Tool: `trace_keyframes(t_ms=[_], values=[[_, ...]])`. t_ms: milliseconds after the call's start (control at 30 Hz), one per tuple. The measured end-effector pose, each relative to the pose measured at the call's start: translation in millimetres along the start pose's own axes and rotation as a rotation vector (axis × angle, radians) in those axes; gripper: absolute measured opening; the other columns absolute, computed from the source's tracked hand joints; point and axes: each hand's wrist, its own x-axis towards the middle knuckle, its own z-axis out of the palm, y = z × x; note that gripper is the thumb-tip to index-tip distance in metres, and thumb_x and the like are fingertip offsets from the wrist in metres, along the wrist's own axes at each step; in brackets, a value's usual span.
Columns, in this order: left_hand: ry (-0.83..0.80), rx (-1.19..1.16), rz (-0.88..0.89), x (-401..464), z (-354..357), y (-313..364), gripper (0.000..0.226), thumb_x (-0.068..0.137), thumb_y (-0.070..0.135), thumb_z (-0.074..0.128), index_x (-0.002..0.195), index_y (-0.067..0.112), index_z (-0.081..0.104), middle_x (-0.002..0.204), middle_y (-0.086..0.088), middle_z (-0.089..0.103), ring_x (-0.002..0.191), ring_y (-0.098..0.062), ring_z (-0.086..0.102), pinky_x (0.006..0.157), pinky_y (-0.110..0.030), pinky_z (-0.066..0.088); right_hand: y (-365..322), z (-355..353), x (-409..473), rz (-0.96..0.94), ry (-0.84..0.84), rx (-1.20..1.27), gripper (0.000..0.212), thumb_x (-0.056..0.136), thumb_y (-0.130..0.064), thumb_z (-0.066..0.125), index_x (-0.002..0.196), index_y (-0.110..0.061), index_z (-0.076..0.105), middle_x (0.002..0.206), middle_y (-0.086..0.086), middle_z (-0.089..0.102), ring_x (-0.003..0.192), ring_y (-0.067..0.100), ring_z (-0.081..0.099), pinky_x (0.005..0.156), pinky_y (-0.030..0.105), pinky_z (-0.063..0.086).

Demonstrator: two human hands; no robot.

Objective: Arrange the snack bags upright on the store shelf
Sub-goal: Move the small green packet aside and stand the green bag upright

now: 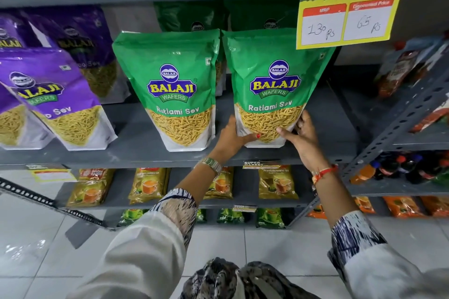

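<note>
Two green Balaji Ratlami Sev bags stand upright side by side on the grey shelf [136,150]. My left hand [234,137] grips the lower left corner of the right green bag [274,85], and my right hand [300,135] grips its lower right corner. The left green bag [172,90] stands free beside it. More green bags stand behind them in shadow. To the left, several purple Balaji sev bags [58,94] lean tilted toward the left.
A yellow price sign [347,9] hangs from the shelf above at the right. Tea packets [277,182] fill the lower shelves. A second rack at the right holds red sauce pouches [401,68] and drink bottles [398,170]. White tiled floor lies below.
</note>
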Motion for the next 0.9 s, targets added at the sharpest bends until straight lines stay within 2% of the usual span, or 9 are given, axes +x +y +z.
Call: trace_keyframes(t_ms=[100, 200, 267, 367, 467, 567, 633, 733, 900], values=[[0.063, -0.018, 0.036, -29.9, -0.6, -5.0, 0.076, 0.071, 0.022, 0.077, 0.134, 0.014, 0.036, 0.131, 0.001, 0.054, 0.118, -0.013, 0.052, 0.095, -0.023, 0.045, -1.3, 17.5, -24.6, -0.093, 0.236, 0.029, 0.072, 0.076, -0.004, 0.071, 0.138, -0.015, 0.034, 0.124, -0.011, 0.052, 0.113, -0.009, 0.05, 0.102, 0.023, 0.042], [0.389, -0.047, 0.16, -79.1, -14.0, -7.1, 0.049, 0.078, 0.019, 0.071, 0.122, 0.015, 0.051, 0.102, 0.01, 0.059, 0.086, 0.003, 0.055, 0.071, -0.008, 0.047, 4.1, 52.4, -68.3, -0.295, 0.512, -0.036, 0.05, 0.079, -0.011, 0.069, 0.124, -0.012, 0.047, 0.121, 0.005, 0.053, 0.114, 0.016, 0.052, 0.103, 0.038, 0.043], [0.723, -0.004, 0.278, -98.3, -37.3, -16.2, 0.027, 0.081, 0.018, 0.068, 0.104, 0.015, 0.054, 0.085, 0.013, 0.05, 0.072, 0.001, 0.049, 0.064, -0.013, 0.041, 7.7, 82.5, -87.2, -0.404, 0.437, -0.111, 0.035, 0.08, -0.009, 0.066, 0.112, -0.011, 0.052, 0.111, 0.012, 0.056, 0.102, 0.026, 0.056, 0.092, 0.05, 0.048], [1.003, -0.123, 0.248, -96.4, -79.1, -31.3, 0.04, 0.081, 0.026, 0.067, 0.112, 0.009, 0.047, 0.1, 0.001, 0.047, 0.087, -0.016, 0.047, 0.075, -0.024, 0.039, 8.2, 129.5, -89.5, -0.341, 0.098, -0.16, 0.042, 0.079, -0.017, 0.069, 0.117, -0.014, 0.05, 0.116, 0.008, 0.054, 0.106, 0.022, 0.056, 0.091, 0.043, 0.051], [0.917, -0.312, 0.157, -79.1, -114.2, -32.9, 0.065, 0.085, 0.029, 0.062, 0.138, 0.013, 0.028, 0.143, -0.007, 0.033, 0.13, -0.018, 0.036, 0.106, -0.022, 0.032, 5.1, 169.9, -73.8, -0.19, -0.055, -0.133, 0.078, 0.071, -0.036, 0.074, 0.135, -0.015, 0.036, 0.135, 0.002, 0.041, 0.127, 0.015, 0.042, 0.106, 0.033, 0.039], [0.652, -0.427, 0.085, -61.5, -136.9, -35.2, 0.062, 0.094, 0.025, 0.048, 0.145, 0.019, 0.013, 0.152, -0.007, 0.024, 0.139, -0.02, 0.029, 0.113, -0.034, 0.028, 4.2, 194.2, -56.2, -0.086, -0.03, -0.131, 0.102, 0.066, -0.038, 0.079, 0.144, -0.007, 0.02, 0.148, 0.011, 0.03, 0.137, 0.018, 0.028, 0.114, 0.031, 0.023], [0.502, -0.445, 0.024, -54.3, -143.3, -41.7, 0.055, 0.093, 0.035, 0.047, 0.14, 0.028, 0.02, 0.143, 0.0, 0.04, 0.131, -0.021, 0.043, 0.11, -0.05, 0.034, 5.2, 200.6, -49.5, -0.048, -0.011, -0.111, 0.103, 0.067, -0.036, 0.079, 0.144, -0.007, 0.019, 0.149, 0.014, 0.032, 0.139, 0.023, 0.029, 0.117, 0.04, 0.024], [0.431, -0.402, 0.028, -57.2, -141.2, -44.9, 0.046, 0.092, 0.033, 0.05, 0.132, 0.028, 0.029, 0.124, 0.014, 0.049, 0.122, -0.018, 0.049, 0.105, -0.055, 0.04, 8.6, 200.8, -47.2, -0.08, 0.022, -0.151, 0.092, 0.068, -0.031, 0.079, 0.14, -0.006, 0.028, 0.142, 0.015, 0.04, 0.135, 0.028, 0.035, 0.112, 0.048, 0.033], [0.376, -0.395, 0.049, -63.1, -133.6, -34.6, 0.052, 0.094, 0.022, 0.047, 0.139, 0.02, 0.021, 0.138, -0.004, 0.041, 0.126, -0.023, 0.046, 0.105, -0.054, 0.04, 9.8, 192.0, -48.1, -0.101, 0.057, -0.214, 0.084, 0.071, -0.025, 0.078, 0.138, -0.002, 0.033, 0.139, 0.019, 0.043, 0.132, 0.032, 0.038, 0.109, 0.051, 0.036]])
